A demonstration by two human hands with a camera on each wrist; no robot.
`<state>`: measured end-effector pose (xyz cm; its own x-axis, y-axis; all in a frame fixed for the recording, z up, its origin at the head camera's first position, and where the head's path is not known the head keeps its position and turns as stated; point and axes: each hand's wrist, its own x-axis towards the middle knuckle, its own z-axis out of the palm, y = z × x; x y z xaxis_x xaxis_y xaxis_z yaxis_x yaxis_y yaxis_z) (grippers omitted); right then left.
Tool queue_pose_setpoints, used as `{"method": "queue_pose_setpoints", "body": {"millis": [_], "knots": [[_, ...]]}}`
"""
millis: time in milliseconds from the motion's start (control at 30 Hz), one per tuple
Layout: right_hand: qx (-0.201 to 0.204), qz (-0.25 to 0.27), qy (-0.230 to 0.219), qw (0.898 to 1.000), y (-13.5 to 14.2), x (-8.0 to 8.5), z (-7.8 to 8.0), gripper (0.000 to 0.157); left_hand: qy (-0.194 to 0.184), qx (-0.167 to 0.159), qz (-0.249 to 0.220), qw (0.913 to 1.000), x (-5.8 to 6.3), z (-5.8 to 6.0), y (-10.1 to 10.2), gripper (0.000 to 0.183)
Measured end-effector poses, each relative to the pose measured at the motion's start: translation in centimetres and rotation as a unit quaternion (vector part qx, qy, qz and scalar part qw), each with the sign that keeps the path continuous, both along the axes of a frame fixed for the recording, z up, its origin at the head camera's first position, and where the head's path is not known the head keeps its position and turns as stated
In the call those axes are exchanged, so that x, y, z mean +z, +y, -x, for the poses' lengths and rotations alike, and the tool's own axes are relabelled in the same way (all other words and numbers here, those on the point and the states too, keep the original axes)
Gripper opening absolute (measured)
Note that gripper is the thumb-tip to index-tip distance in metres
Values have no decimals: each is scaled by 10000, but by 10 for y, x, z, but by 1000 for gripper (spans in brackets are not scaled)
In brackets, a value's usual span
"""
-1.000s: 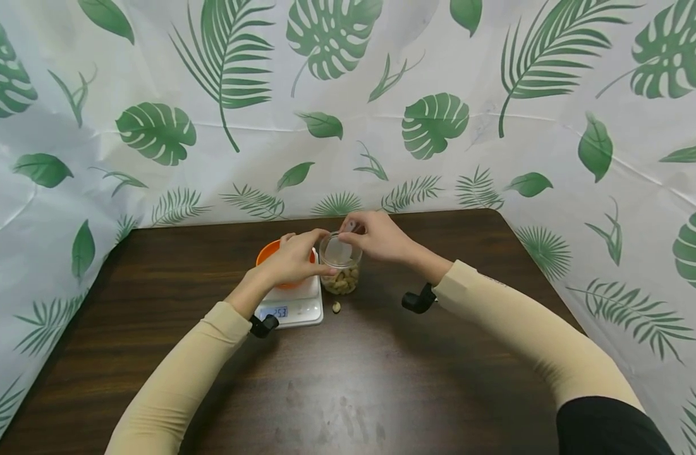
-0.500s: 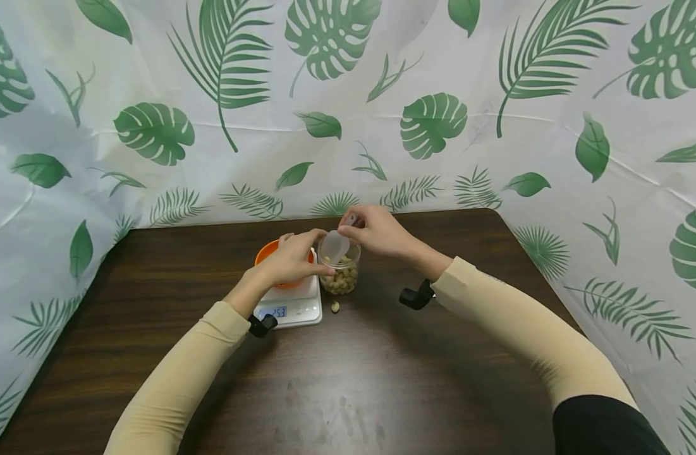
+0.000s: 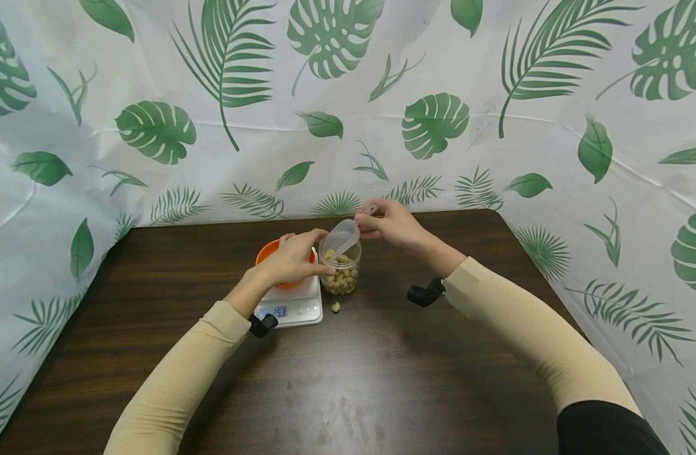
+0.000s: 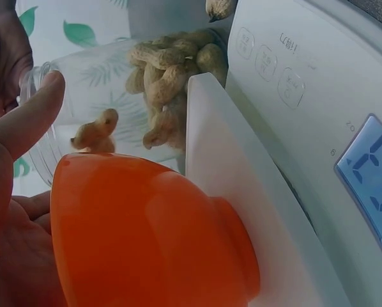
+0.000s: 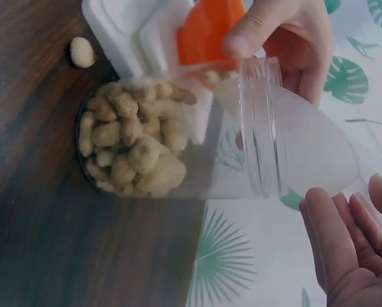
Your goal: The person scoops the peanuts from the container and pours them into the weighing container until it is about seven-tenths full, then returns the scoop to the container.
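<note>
In the head view my left hand point(image 3: 293, 260) grips the rim of a clear jar point(image 5: 220, 179), thumb on the near side. Peanuts point(image 5: 133, 141) fill its lower part. My right hand point(image 3: 393, 224) pinches the handle of a translucent scoop point(image 3: 343, 237). The scoop slants down through the jar's mouth, and a few peanuts point(image 4: 95, 131) sit at its tip, high above the pile. An orange bowl point(image 4: 133, 236) stands beside the jar, under my left hand; its inside is mostly hidden.
The bowl rests on a white kitchen scale point(image 3: 302, 309) whose display point(image 3: 272, 311) reads about 253. One loose peanut point(image 3: 335, 307) lies on the dark wooden table point(image 3: 348, 379) in front of the jar. A leaf-patterned sheet point(image 3: 370, 126) hangs behind the table.
The scoop has risen inside the jar and now leans toward the right, with peanuts at its tip. My right hand has moved up and right. My left hand stays on the jar.
</note>
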<state>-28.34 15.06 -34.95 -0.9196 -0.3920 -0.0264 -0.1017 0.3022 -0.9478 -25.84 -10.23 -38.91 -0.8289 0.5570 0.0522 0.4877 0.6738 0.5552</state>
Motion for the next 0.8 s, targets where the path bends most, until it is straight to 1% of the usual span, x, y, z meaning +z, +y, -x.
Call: {"method": "queue_pose_setpoints", "body": {"millis": [167,300,533,667,800], "knots": [[-30,372,-170,9992,6,-4,2,32,8,-3,-20,10000,0,0,0,78],[-159,640,-325,9973,8,-7,4,29,59,0,2,10000,0,0,0,77],[-324,919,-469,9941,14,-12,5,29,65,-4,39,10000,1,0,-1,80],[-308,1107,-470,9923,16,-15,4,28,53,-14,45,10000,1,-1,-1,82],[-321,1194,-517,9910,15,-16,1,29,59,-19,19,10000,0,-1,0,80]]}}
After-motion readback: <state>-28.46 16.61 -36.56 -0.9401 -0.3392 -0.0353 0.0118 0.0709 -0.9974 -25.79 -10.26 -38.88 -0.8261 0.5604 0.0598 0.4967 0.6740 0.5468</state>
